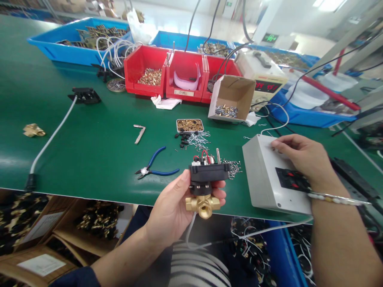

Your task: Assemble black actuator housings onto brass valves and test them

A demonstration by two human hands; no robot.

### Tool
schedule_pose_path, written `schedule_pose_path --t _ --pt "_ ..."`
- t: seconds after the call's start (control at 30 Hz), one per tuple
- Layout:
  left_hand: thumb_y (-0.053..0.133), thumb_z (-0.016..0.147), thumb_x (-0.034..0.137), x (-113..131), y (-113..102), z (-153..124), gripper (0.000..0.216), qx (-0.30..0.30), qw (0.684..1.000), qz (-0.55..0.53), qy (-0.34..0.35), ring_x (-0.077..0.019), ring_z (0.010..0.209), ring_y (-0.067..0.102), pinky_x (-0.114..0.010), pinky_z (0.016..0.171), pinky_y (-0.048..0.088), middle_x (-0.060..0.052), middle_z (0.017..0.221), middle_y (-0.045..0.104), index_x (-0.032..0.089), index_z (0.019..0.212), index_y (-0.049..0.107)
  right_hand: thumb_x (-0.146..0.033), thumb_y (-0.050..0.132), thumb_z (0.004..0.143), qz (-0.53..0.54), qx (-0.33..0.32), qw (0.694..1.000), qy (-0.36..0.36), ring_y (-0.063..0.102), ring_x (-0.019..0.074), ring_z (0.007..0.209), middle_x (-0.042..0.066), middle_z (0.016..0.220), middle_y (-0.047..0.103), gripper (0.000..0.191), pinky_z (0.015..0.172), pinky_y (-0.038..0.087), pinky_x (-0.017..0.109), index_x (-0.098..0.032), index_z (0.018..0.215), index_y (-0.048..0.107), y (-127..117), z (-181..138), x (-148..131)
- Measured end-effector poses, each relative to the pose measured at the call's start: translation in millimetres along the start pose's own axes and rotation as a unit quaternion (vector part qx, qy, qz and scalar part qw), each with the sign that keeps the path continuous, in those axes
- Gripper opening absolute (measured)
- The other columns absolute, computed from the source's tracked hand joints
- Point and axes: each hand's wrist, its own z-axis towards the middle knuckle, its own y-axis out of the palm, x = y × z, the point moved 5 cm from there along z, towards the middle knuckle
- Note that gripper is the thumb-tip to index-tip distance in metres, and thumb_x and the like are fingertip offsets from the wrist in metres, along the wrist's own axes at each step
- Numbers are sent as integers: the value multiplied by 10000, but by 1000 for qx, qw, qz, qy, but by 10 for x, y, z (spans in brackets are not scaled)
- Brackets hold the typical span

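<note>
Evidently, we have the far left of the frame for parking parts: a brass fitting and a black cabled part lie there, probably to leave the middle free. Left of centre, the blue-handled pliers rest within easy reach. At lower centre, our left hand grasps the valve unit, thumb in front and fingers wrapped behind, brass ports down, perhaps so its exposed top faces us. At right, our right hand seems to pinch a small knob on the grey box between thumb and forefinger.

As for room, bare green tabletop spreads widely from left to the pliers. Its front edge crosses the lower frame, passing under the valve unit; loose screws crowd behind that unit, and the grey box sits close to the edge, leaving little margin.
</note>
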Motion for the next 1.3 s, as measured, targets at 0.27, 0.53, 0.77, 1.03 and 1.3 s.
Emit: schedule_pose_path --t 0.27,0.53,0.77,1.03,1.3 --pt "565 973 390 -2 1 0 340 -6 1000 -5 0 -183 837 744 -283 798 606 -120 976 774 99 1016 736 -602 620 519 3 0 1000 15 478 213 614 47 661 591 434 578 367 288 -203 687 643 5 -22 -46" --pt "549 980 406 6 8 8 355 -2 1000 5 2 -178 835 743 -270 783 603 -112 961 767 101 1010 727 -621 640 534 13 -6 1000 14 459 194 582 34 655 583 449 552 349 272 -207 707 636 19 -15 -18" --pt "535 989 374 13 20 17 344 -1 1000 -6 6 -181 825 744 -280 778 607 -120 947 772 90 1007 727 -599 622 487 12 2 999 33 469 206 584 48 647 588 441 532 353 277 -204 680 646 15 -30 -72" --pt "507 1001 354 12 17 15 342 0 1000 -8 6 -185 829 744 -283 784 611 -123 946 773 92 1007 726 -604 626 495 6 3 999 37 491 214 617 49 683 611 460 583 347 290 -197 706 662 11 -9 -9" --pt "546 986 373 13 -2 11 338 -8 1000 -12 12 -189 858 747 -296 816 613 -128 980 777 98 1032 738 -600 625 498 13 1 999 34 494 211 626 49 694 609 454 581 337 280 -199 708 645 27 -5 -2"
